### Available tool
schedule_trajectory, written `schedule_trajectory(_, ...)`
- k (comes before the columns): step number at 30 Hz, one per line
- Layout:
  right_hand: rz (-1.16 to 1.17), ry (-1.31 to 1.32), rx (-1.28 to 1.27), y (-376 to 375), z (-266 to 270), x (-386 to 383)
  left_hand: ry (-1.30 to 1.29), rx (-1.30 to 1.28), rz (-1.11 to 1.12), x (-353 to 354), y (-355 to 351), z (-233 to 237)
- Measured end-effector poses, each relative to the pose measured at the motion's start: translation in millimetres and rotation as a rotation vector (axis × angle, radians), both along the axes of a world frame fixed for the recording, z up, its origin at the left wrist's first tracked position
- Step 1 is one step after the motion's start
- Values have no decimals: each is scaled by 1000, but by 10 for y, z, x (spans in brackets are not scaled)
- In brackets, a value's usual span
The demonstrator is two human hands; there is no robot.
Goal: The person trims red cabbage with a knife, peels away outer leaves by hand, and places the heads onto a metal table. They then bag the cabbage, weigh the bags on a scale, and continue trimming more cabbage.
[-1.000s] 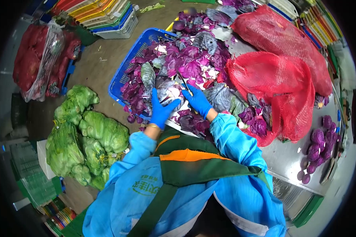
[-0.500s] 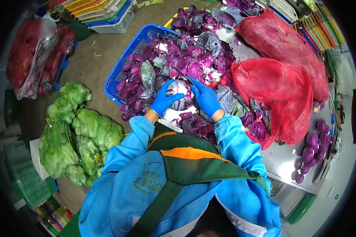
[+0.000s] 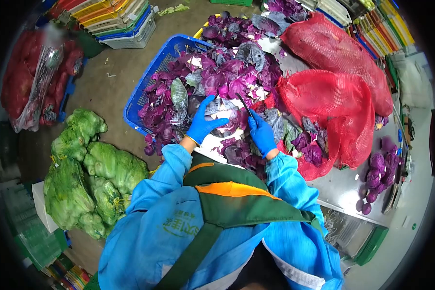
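Observation:
My left hand [image 3: 203,123], in a blue glove, grips a red cabbage [image 3: 228,116] from its left side, with the thumb lying along the near side. Pale cut patches show on the head. In my right hand [image 3: 262,135], also gloved in blue, is a knife [image 3: 243,103] whose dark blade points up and to the left, a little apart from the cabbage's right side. Loose purple leaves [image 3: 179,72] heap up in and around a blue crate [image 3: 135,96] just beyond my hands.
Red mesh sacks [image 3: 338,53] lie on the metal table [image 3: 338,191] to the right. Several purple cabbages [image 3: 379,171] sit near its right edge. Bagged green vegetables [image 3: 113,166] stand at left. Stacked crates [image 3: 125,29] and more red sacks [image 3: 26,79] are farther back.
My right hand with the knife has moved right and down, away from the cabbage. The left hand stays on the cabbage. The whole view has shifted slightly.

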State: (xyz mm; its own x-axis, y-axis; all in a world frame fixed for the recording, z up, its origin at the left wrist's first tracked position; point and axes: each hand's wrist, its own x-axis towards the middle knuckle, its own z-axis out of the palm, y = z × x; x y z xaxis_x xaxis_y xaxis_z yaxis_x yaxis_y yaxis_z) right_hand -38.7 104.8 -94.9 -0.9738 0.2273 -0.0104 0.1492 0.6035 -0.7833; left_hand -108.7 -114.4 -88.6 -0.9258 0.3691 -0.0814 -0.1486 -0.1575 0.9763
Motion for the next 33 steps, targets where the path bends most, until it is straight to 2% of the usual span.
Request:
schedule_trajectory(2,103,9,96,-20,428,-59,43,-50,-4,-63,-11,-40)
schedule_trajectory(4,346,174,202,-97,687,-163,131,-156,-37,-101,8,-86)
schedule_trajectory(5,429,142,261,-110,725,-218,40,-116,-55,-108,31,-6)
schedule_trajectory(8,484,2,281,-167,774,-406,112,-164,-82,-93,73,24)
schedule_trajectory(10,422,21,205,-185,716,-528,172,-253,-80,-82,46,-26)
schedule_trajectory(12,29,-234,87,-133,662,-740,302,-321,-21,-13,50,-14)
schedule_trajectory(13,25,-176,73,78,91,-822,267,-294,-37,43,55,18)
schedule_trajectory(14,30,-125,204,112,55,-825,266,-298,-43,66,39,16)
schedule_trajectory(16,-18,-156,66,199,-1,-665,294,-381,-30,39,35,8)
schedule_trajectory(17,-21,-163,65,137,244,-534,-11,-176,-33,43,37,-15)
schedule_trajectory(18,16,-172,6,39,541,-416,34,-223,28,8,55,-13)
schedule_trajectory(20,112,-82,-78,-112,692,-176,-114,-87,35,-39,74,-14)
schedule_trajectory(22,164,187,89,-244,635,-67,-43,-185,25,-69,78,-51)
schedule_trajectory(23,148,185,91,-278,675,-56,35,-279,31,-76,94,-72)
schedule_trajectory(25,172,-170,216,-331,804,-74,7,-207,29,-78,132,-95)
schedule_trajectory(26,162,-166,216,-345,769,-102,-24,-136,42,-89,152,-97)
schedule_trajectory(28,97,-60,207,-362,634,-138,14,-159,50,-51,199,-113)
schedule_trajectory(30,66,-56,199,-280,502,-216,-67,-172,97,12,299,118)
schedule_trajectory(31,-26,-177,-8,-124,252,-315,334,-528,70,91,284,-5)
schedule_trajectory(32,-111,-292,-219,81,-96,-482,520,-476,89,220,344,29)
schedule_trajectory(33,-120,-283,-227,61,-110,-499,531,-479,79,183,321,41)
